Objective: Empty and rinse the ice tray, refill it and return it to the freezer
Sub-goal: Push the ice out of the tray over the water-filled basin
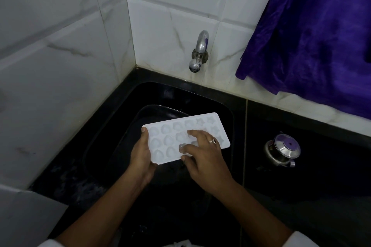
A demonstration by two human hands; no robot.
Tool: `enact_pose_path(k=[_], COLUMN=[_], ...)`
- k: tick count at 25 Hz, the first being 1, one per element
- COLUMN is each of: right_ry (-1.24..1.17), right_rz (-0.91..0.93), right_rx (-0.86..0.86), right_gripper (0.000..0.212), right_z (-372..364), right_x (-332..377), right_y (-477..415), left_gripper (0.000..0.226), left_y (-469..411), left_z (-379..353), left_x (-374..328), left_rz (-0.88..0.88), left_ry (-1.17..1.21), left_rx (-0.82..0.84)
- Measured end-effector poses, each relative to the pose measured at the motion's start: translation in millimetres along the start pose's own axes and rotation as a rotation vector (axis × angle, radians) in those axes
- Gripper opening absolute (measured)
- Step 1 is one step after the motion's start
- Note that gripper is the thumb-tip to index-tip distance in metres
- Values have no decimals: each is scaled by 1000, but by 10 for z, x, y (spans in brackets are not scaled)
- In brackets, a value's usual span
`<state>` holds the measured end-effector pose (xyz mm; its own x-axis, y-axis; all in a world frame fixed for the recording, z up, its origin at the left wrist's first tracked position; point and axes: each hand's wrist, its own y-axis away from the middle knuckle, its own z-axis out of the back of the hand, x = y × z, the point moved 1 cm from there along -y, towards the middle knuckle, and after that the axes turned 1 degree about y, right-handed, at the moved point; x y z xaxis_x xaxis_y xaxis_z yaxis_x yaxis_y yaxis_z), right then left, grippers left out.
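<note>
A white ice tray (170, 136) with heart and star moulds is held level over the black sink (230, 118). My left hand (141, 158) grips the tray's near-left end, thumb on its top rim. My right hand (202, 158) lies over the tray's right half with fingers spread, and its thumb and fingertips pinch a piece of ice (183, 146) at the tray's near edge. A ring sits on one finger. The chrome tap (197, 54) on the tiled wall above the sink runs no water.
A dark basin (152, 112) sits inside the sink under the tray. A steel kettle (283, 149) stands on the black counter to the right. A purple cloth (313, 36) hangs over the wall at upper right. White tiled walls close the left and back.
</note>
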<state>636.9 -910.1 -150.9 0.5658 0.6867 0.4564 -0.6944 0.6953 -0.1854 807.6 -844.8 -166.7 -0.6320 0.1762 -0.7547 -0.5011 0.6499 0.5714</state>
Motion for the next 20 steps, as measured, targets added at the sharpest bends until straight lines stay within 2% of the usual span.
enact_pose_path(k=[4,9,15,20], right_ry=[132,-13,210,184], right_rz=[38,20,89,104], right_rx=[92,1,94,40], right_gripper=[22,14,26,21], right_z=[-38,-18,-23,9], right_x=[-8,-44,-32,-57], right_y=[-37,-33,-75,-122], left_gripper=[58,60,60,63], left_y=[-16,-29,-44,-92], left_z=[-5,44,26,34], left_x=[2,9,-2,-39], left_rz=[12,5,18,20], left_ry=[0,-11,-9,-16], left_rx=[0,-14,-11,-16])
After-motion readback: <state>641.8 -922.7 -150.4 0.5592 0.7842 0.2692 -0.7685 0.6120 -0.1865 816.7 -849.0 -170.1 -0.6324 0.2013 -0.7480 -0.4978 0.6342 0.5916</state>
